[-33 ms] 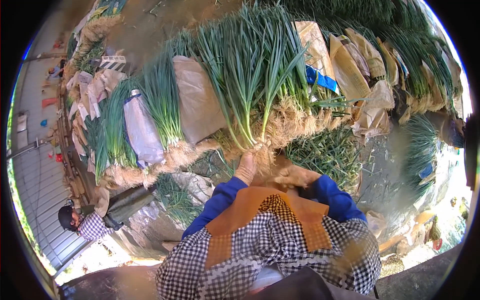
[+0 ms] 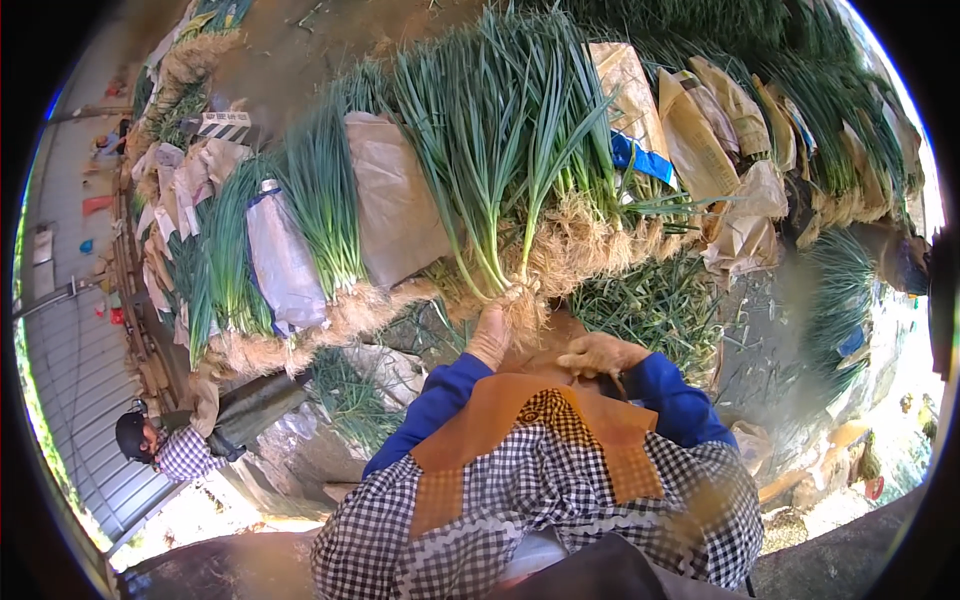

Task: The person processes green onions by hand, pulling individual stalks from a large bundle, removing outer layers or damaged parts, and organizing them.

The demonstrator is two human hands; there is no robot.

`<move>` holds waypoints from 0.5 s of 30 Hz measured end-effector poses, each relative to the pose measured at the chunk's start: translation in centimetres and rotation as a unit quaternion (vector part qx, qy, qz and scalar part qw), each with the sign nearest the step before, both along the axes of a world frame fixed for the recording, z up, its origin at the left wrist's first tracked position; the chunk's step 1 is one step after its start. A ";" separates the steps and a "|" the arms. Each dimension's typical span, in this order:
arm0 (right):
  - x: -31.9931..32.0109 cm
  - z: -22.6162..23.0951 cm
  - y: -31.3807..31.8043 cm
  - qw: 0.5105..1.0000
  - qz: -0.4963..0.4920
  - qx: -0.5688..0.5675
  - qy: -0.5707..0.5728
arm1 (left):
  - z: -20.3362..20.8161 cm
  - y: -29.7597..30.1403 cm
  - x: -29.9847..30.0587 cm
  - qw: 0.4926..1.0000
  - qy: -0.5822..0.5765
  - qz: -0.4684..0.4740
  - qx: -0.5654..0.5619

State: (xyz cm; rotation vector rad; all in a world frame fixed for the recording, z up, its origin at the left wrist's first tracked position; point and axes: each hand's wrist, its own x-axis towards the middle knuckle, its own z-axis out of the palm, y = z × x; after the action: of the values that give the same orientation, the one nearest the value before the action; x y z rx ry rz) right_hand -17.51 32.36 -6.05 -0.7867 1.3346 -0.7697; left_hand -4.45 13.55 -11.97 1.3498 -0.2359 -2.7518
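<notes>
The left hand is closed around the base of a few green onions. They rise from this grip, long axis running away from the body, leaves pointing outward and fanning over the bunches behind. Just right of the grip, their pale, tangled roots hang back toward the person, between the hands but nearer the left. Farther right, the right hand is apart from the roots, fingers curled; whether it holds anything, I cannot tell.
</notes>
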 end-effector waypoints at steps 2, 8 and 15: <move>-1.2 -3.0 1.7 0.957 0.040 -0.003 0.287 | 0.4 0.6 -0.2 0.998 -0.002 -0.023 -0.054; -0.8 -2.5 -5.3 0.979 -0.175 0.050 -0.088 | -0.8 1.4 -0.3 0.993 0.049 -0.066 -0.086; -2.2 3.2 -0.3 0.993 0.046 0.096 -0.041 | -1.7 -1.7 0.4 0.997 0.052 0.052 0.023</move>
State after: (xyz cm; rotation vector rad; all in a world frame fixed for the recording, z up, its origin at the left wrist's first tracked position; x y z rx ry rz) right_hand -19.70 32.08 -2.87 -0.6519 1.2693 -0.5854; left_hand -4.03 11.88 -13.68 1.1875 -0.0938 -2.7458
